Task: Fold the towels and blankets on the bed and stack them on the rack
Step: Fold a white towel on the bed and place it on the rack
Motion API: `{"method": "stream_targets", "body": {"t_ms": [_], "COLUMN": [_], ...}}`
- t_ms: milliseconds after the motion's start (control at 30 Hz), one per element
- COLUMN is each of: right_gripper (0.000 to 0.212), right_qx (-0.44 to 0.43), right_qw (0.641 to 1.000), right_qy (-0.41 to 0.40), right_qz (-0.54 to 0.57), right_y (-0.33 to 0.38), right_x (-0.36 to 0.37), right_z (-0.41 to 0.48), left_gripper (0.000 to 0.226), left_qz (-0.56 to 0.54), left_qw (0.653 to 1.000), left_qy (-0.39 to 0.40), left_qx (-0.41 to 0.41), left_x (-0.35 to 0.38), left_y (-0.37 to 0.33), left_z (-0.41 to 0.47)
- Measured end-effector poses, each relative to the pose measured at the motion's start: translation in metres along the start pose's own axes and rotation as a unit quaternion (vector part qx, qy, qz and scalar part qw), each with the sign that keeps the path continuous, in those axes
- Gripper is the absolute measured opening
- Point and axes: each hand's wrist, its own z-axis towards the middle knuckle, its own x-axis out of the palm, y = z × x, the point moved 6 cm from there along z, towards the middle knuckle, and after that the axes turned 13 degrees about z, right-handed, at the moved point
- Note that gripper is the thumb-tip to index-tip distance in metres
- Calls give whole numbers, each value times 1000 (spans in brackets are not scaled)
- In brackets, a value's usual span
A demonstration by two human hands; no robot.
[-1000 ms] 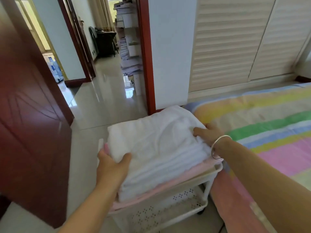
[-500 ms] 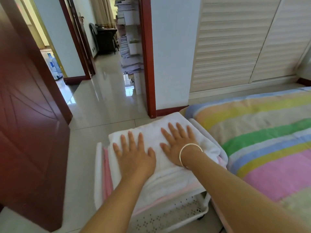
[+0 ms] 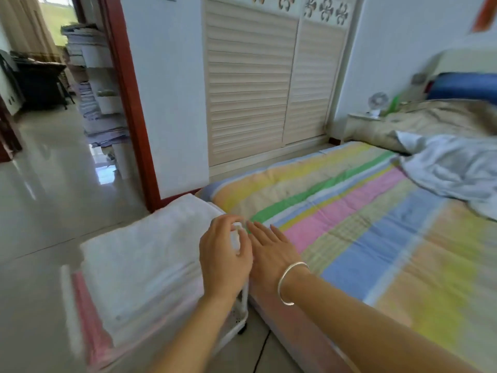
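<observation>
1. Stack. The white towel (image 3: pixel 139 259) lies folded on a pink towel (image 3: pixel 88 327) on the rack (image 3: pixel 243 310), directly left of your left hand. The pink edge overhangs the side of the rack farthest from that hand. Risk: the stack is soft and sits above the rim, so a sideways nudge could slide it onto the floor (image 3: pixel 40 224).

2. Left hand (image 3: pixel 226 262). It hovers over the stack's right corner with the fingers loosely curled and the thumb near the forefinger. It appears to hold nothing, though blur prevents certainty. Risk: a curled finger could catch the top layer and pull the fold open.

3. Right hand (image 3: pixel 271 254). It is just beside the left hand, palm down, fingers straight, gripping nothing, over the near edge of the bed (image 3: pixel 363 224). A bracelet (image 3: pixel 291 282) sits at the wrist. Risk: the bracelet could snag towel loops when you next gather fabric.

4. Remaining work. A grey blanket (image 3: pixel 451 170) lies crumpled well beyond and to the right of the right hand, with a tan blanket (image 3: pixel 435 119) behind it. Neither is folded, so the task looks only partly done. Risk: both are a long reach away. Leaning across could bump the rack, which appears to stand on wheels. A bulky blanket set on the soft stack could tip it.
</observation>
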Motion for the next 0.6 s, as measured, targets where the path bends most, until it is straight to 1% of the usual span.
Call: {"method": "stream_targets", "body": {"t_ms": [100,133,200,233,300,367,467,600], "right_gripper": [65,61,54,51,47,44,41,38], "right_qx": [85,125,205,257,351,416,472,513], "right_qw": [995,989,970,955,925,897,865,839], "right_qy": [-49,-71,-120,-131,-134,-146,-173,-183], "right_qz": [-27,-35,-49,-62,-49,-33,-3,24], "right_y": [-47,-67,-103,-122,-150,-171,-199,-237], "right_x": [-51,-71,-106,-126,-148,-162,-177,-192], "right_z": [-72,-110,-184,-231,-307,-367,-462,-549], "left_gripper": [20,20,19,19,19,19,21,21], "left_qz": [-89,-118,-153,-174,-193,-195,-183,-132], "left_qw": [996,992,983,977,966,956,938,924], "left_qy": [19,30,70,95,132,168,234,290], "left_qx": [21,34,67,83,114,140,178,212], "left_x": [28,36,50,56,62,72,88,114], "left_y": [-75,-106,-160,-194,-244,-277,-336,-409], "left_z": [-15,-25,-49,-66,-97,-124,-173,-217]}}
